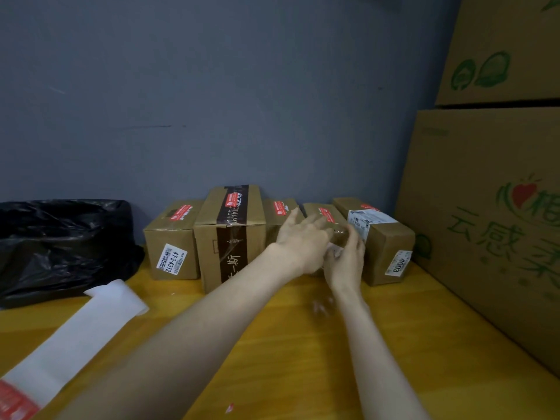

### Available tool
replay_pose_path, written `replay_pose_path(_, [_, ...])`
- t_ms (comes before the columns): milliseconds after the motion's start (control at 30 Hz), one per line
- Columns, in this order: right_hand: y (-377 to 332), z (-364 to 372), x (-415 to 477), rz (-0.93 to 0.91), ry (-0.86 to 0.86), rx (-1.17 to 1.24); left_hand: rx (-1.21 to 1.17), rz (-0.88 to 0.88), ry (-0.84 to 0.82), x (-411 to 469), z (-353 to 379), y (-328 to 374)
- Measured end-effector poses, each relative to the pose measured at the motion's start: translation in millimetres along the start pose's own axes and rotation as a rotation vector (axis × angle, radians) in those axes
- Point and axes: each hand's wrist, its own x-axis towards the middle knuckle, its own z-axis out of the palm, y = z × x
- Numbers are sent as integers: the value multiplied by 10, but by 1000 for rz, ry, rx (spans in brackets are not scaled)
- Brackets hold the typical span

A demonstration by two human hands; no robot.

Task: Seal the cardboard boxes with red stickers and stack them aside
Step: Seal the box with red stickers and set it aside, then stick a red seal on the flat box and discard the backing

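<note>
Several small cardboard boxes stand in a row against the grey wall, each with a red sticker on top. The leftmost box (172, 237) carries a white label; a taller box (230, 234) has dark tape. My left hand (298, 241) and my right hand (348, 259) both grip a small box (330, 221) in the row, between a narrow box (280, 212) and a box with a shipping label (385, 237). A strip of white backing paper (75, 334) with a red sticker (13, 401) at its near end lies at the left.
A black plastic bag (60, 247) sits at the back left of the yellow table (288, 359). Two large printed cartons (491, 207) are stacked along the right side. A small red scrap (229, 407) lies near the front edge.
</note>
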Motion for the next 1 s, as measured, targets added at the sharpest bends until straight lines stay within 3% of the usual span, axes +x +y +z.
replay_pose_path(133, [35, -31, 3, 17, 156, -6, 1, 14, -93, 39, 39, 87])
replay_pose_path(433, [72, -31, 97, -5, -172, -47, -59, -72, -123, 131, 193, 109])
replay_pose_path(600, [83, -124, 121, -2, -243, -24, -98, -78, -76, 206, 190, 129])
replay_pose_path(700, [-13, -270, 177, -13, -94, 38, -161, -139, -19, 237, 181, 143])
replay_pose_path(867, [-137, -649, 277, -35, 410, 160, -538, -157, 182, 261, 215, 340])
replay_pose_path(933, [-81, -747, 298, -22, 457, 134, -809, -173, 122, 277, 212, 479])
replay_pose_path(1000, [14, -778, 335, 66, 383, 109, -1032, -219, 22, 294, 193, 614])
